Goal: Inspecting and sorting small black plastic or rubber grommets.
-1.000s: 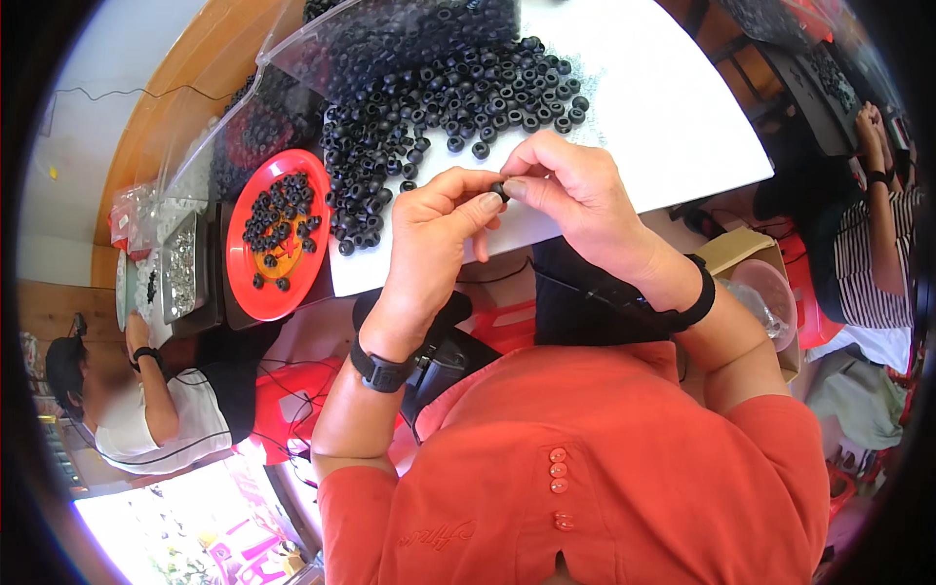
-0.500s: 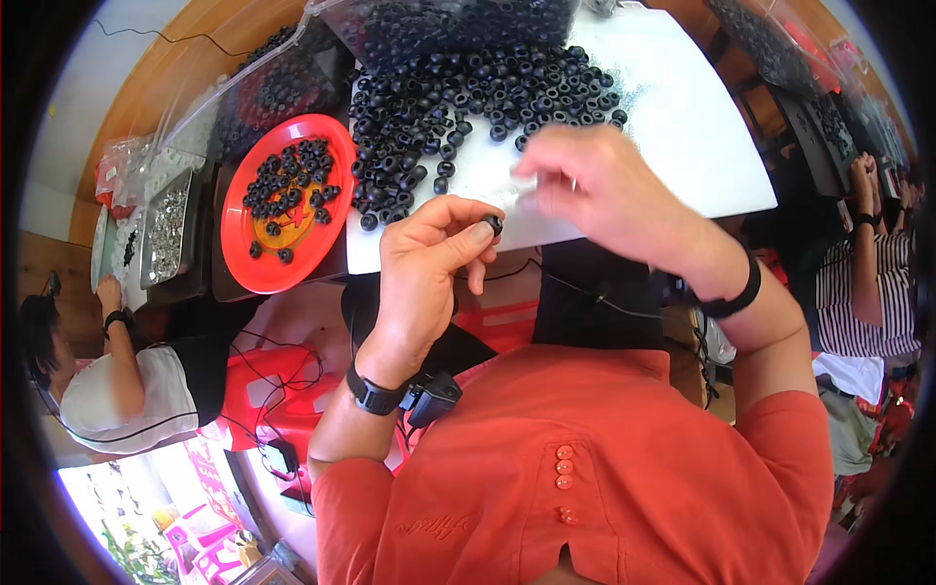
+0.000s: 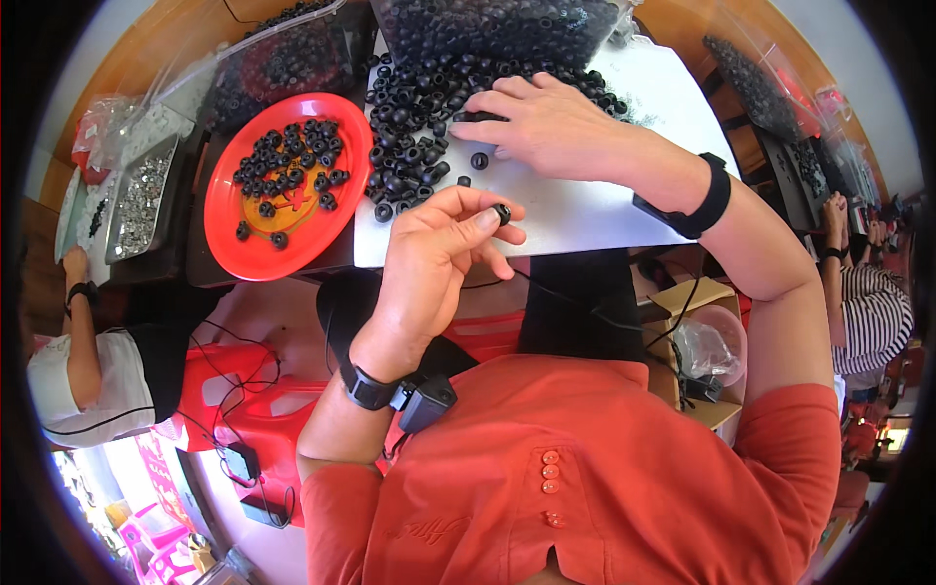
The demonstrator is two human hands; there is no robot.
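L hand (image 3: 434, 249) pinches one small black rubber ring (image 3: 502, 212) near the white board (image 3: 585, 210), clear of the pile (image 3: 429, 127); R hand (image 3: 546, 122), fingers spread, rakes that pile.

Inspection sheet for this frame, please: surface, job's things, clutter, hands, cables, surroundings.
Surface: white board on a wooden table.
Job's things: pile of small black rings; red plate holding more rings.
Clutter: clear bags of black parts; metal tray of silvery bits.
Hands: left hand pinches one black ring; right hand rests on the pile.
Cables: black cables by a red stool.
Surroundings: co-workers seated at both sides.
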